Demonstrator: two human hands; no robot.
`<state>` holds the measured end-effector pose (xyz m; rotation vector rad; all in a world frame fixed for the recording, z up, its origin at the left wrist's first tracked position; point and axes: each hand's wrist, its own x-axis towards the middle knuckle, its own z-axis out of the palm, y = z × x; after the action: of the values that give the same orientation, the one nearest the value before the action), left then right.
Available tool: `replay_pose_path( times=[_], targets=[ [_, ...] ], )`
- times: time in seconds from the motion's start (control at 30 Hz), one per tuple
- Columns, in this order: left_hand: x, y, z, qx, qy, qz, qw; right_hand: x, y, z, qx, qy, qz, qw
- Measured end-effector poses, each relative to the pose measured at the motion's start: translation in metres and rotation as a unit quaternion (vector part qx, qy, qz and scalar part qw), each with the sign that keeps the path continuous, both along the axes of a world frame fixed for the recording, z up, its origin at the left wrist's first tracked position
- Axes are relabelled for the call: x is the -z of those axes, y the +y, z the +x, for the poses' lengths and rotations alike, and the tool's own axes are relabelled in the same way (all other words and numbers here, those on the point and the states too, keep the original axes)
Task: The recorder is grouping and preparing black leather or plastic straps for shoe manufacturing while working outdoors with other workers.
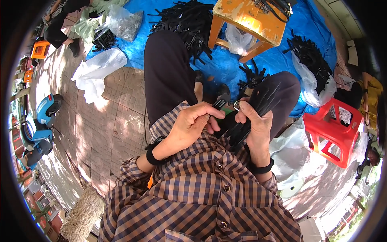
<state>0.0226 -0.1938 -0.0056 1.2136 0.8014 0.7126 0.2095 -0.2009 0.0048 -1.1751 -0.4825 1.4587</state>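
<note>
In front of my lap, my left hand (188, 124) is closed, pinching the end of a short black strap (219, 104) between thumb and forefinger. My right hand (258, 123) is wrapped round a bundle of black straps (265, 99), whose ends fan out above and below the fist. At that thumb's tip shows a small shiny metal ring or buckle (236, 105). A bit of green (229, 110) lies between the two hands; I cannot make out what it is. Both hands are close together but apart.
A large pile of black straps (183, 24) lies on a blue sheet (135, 56), near a wooden stool (248, 18). A second pile (310, 60) sits in a plastic bag at right. A red plastic stool (336, 131) stands at my right, white plastic bags (98, 72) at left.
</note>
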Motion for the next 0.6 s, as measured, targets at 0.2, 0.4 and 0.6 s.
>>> replay_pose_path(
  times=[0.2,0.4,0.6],
  targets=[
    [-0.016,-0.003,0.012,-0.035,0.047,-0.067,0.996,0.003,0.004,-0.005,-0.007,-0.012,0.013,1.0],
    [-0.013,-0.002,0.015,-0.032,0.036,-0.085,0.995,0.005,0.002,-0.007,-0.036,-0.024,-0.006,0.999],
    [-0.009,-0.002,0.016,-0.082,-0.041,-0.156,0.984,0.01,0.0,-0.008,-0.108,-0.038,-0.005,0.993]
  ],
)
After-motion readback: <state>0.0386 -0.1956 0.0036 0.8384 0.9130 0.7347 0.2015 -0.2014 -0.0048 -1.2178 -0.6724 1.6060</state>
